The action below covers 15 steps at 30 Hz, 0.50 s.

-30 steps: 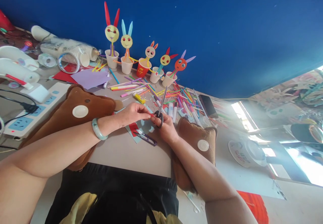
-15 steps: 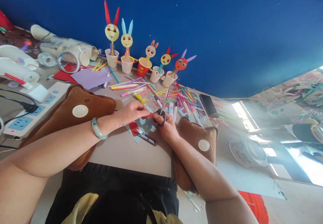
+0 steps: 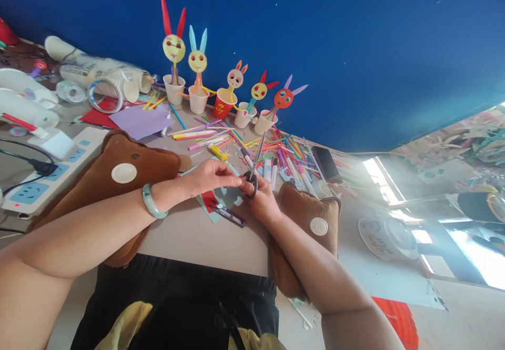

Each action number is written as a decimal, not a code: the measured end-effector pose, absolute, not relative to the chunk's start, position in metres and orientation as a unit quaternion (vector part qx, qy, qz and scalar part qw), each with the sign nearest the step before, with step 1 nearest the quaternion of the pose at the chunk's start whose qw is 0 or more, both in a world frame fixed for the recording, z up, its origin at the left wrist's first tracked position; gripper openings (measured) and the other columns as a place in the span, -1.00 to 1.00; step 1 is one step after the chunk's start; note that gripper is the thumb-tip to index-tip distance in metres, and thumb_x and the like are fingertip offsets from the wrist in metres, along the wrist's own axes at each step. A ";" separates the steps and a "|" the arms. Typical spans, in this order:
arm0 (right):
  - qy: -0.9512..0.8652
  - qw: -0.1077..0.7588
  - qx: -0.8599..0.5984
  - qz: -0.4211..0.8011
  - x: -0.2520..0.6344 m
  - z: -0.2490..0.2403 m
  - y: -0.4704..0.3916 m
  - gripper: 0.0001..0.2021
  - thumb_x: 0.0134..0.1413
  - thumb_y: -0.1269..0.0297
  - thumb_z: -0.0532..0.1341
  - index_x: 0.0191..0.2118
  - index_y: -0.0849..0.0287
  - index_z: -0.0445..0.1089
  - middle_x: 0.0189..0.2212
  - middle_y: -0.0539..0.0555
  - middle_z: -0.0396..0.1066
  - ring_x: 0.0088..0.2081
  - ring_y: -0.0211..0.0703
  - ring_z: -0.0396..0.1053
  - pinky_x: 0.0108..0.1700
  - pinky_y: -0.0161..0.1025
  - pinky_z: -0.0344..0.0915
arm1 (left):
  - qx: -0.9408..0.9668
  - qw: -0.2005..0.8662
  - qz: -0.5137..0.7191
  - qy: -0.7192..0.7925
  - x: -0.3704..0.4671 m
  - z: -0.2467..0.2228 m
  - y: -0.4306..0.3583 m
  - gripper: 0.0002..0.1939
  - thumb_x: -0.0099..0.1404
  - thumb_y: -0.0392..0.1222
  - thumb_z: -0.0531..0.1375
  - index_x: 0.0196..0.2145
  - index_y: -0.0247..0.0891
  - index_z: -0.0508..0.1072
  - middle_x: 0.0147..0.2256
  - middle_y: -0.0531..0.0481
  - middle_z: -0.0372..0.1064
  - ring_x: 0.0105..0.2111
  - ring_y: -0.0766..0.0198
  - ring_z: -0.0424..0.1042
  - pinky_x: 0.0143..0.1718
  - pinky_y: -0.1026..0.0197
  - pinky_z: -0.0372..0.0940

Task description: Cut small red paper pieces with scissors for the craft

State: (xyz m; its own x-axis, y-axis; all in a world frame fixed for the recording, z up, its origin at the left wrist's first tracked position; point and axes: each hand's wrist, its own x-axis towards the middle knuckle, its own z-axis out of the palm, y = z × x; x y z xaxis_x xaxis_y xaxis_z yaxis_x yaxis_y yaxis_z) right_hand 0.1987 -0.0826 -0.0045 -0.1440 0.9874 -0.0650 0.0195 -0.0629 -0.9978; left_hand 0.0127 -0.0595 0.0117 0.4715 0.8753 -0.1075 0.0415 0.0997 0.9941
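Note:
My right hand (image 3: pixel 264 200) grips a pair of scissors (image 3: pixel 258 152), its fingers at the dark handles and the blades pointing up and away from me. My left hand (image 3: pixel 211 176), with a pale bangle (image 3: pixel 152 202) on the wrist, is closed in a pinch, fingertips meeting those of the right hand; whatever they pinch is hidden. Below the hands, dark-handled thread snips (image 3: pixel 232 217) lie beside a red paper piece (image 3: pixel 208 199) on light blue paper (image 3: pixel 213 216).
Brown cushions (image 3: pixel 130 197) flank my forearms. Straws and markers (image 3: pixel 290 163) are strewn behind the hands. Several paper-cup rabbit figures (image 3: pixel 197 97) stand along the blue wall. A power strip (image 3: pixel 55 173), purple paper (image 3: pixel 140 121) and stacked cups are at left, a phone (image 3: pixel 326 163) at right.
The left fingertips have moved slightly right, up against the right hand's fingers. A small red piece that showed between the hands is now out of sight. The scissors stay in the right hand.

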 end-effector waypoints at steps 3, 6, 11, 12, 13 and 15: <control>-0.523 0.439 -0.484 0.547 0.199 -0.005 -0.083 -0.78 -0.13 0.14 0.36 -0.48 0.15 0.38 -0.58 -0.06 0.26 -0.51 -0.29 0.13 -0.41 -0.28 0.14 | 0.582 0.634 0.324 0.393 0.012 0.008 -0.059 -0.68 -0.04 -0.04 0.42 -0.40 -0.31 0.54 -0.44 0.00 0.49 -0.44 0.31 0.40 -0.38 0.25 0.27; -0.523 0.441 -0.481 0.549 0.198 -0.006 -0.083 -0.79 -0.13 0.15 0.36 -0.48 0.16 0.39 -0.60 -0.08 0.25 -0.53 -0.31 0.11 -0.42 -0.29 0.14 | 0.573 0.633 0.332 0.401 0.013 0.007 -0.059 -0.73 0.00 -0.06 0.39 -0.41 -0.32 0.54 -0.45 0.00 0.48 -0.45 0.32 0.39 -0.39 0.26 0.27; -0.531 0.437 -0.474 0.550 0.197 -0.003 -0.085 -0.79 -0.12 0.14 0.37 -0.46 0.16 0.42 -0.59 -0.06 0.25 -0.52 -0.30 0.11 -0.42 -0.27 0.13 | 0.550 0.647 0.353 0.393 0.014 0.010 -0.061 -0.80 0.03 -0.11 0.36 -0.45 -0.31 0.54 -0.47 0.02 0.45 -0.44 0.34 0.38 -0.35 0.25 0.25; -0.536 0.436 -0.472 0.547 0.197 -0.001 -0.085 -0.78 -0.11 0.14 0.37 -0.46 0.16 0.41 -0.59 -0.05 0.25 -0.52 -0.29 0.11 -0.42 -0.26 0.12 | 0.547 0.648 0.356 0.393 0.014 0.012 -0.061 -0.81 0.03 -0.12 0.35 -0.46 -0.30 0.53 -0.49 0.03 0.44 -0.44 0.34 0.37 -0.34 0.25 0.25; -0.545 0.434 -0.470 0.542 0.197 0.000 -0.086 -0.78 -0.10 0.13 0.37 -0.47 0.16 0.41 -0.58 -0.05 0.25 -0.51 -0.29 0.11 -0.42 -0.25 0.12 | 0.543 0.648 0.358 0.395 0.014 0.013 -0.061 -0.83 0.04 -0.13 0.34 -0.46 -0.30 0.53 -0.49 0.03 0.43 -0.44 0.34 0.37 -0.33 0.25 0.24; -0.570 0.424 -0.468 0.525 0.196 0.004 -0.088 -0.76 -0.08 0.11 0.36 -0.48 0.16 0.39 -0.57 -0.04 0.24 -0.50 -0.28 0.10 -0.41 -0.24 0.11 | 0.541 0.641 0.364 0.404 0.012 0.016 -0.061 -0.86 0.06 -0.14 0.32 -0.47 -0.28 0.53 -0.50 0.04 0.43 -0.43 0.33 0.37 -0.30 0.24 0.24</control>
